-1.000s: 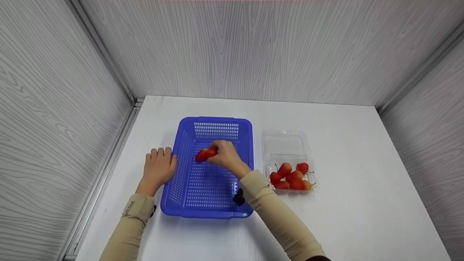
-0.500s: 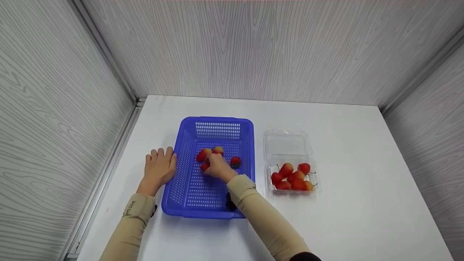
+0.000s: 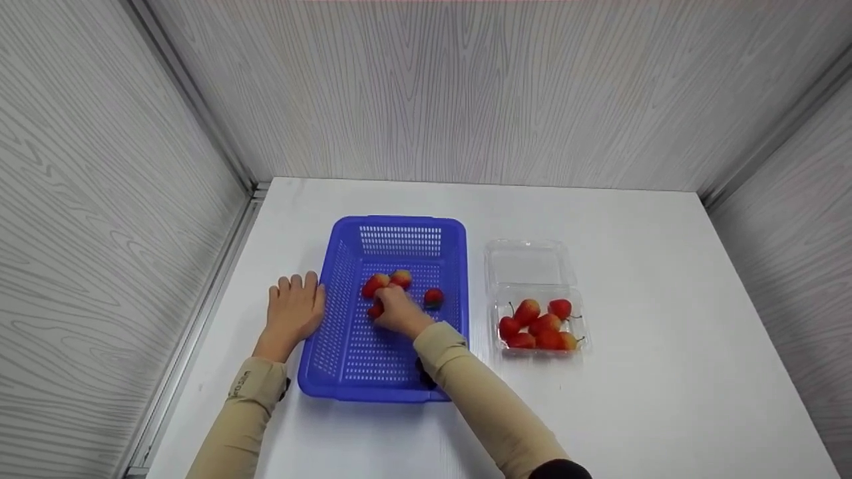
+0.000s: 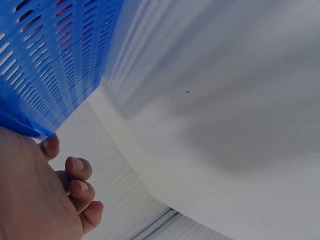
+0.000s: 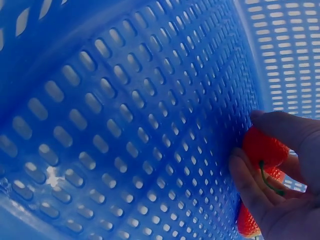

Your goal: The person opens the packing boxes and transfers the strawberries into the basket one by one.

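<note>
My right hand (image 3: 401,311) is down inside the blue plastic basket (image 3: 319,382). Its thumb and fingers hold a red strawberry (image 5: 265,147) with a thin green stem, plain in the right wrist view. Close by on the basket floor lie two red-and-yellow strawberries (image 3: 375,286), partly touching my fingers' area; a darker red strawberry (image 3: 433,297) sits apart near the right wall. My left hand (image 3: 294,309) stays outside at the basket's left rim. In the left wrist view its fingers are loosely bent, and a fingertip touches the rim.
Right of the basket stands an open clear plastic box (image 3: 530,263) with its lid folded back. Several red strawberries (image 3: 544,324) with stems lie in it. The white table (image 3: 665,319) is bounded by pale wood-grain panels (image 3: 432,93) behind and at both sides.
My right hand has lowered and drawn slightly nearer in the basket, uncovering strawberries on its floor. Over the last half second it has hardly moved. My left hand has kept its place.
</note>
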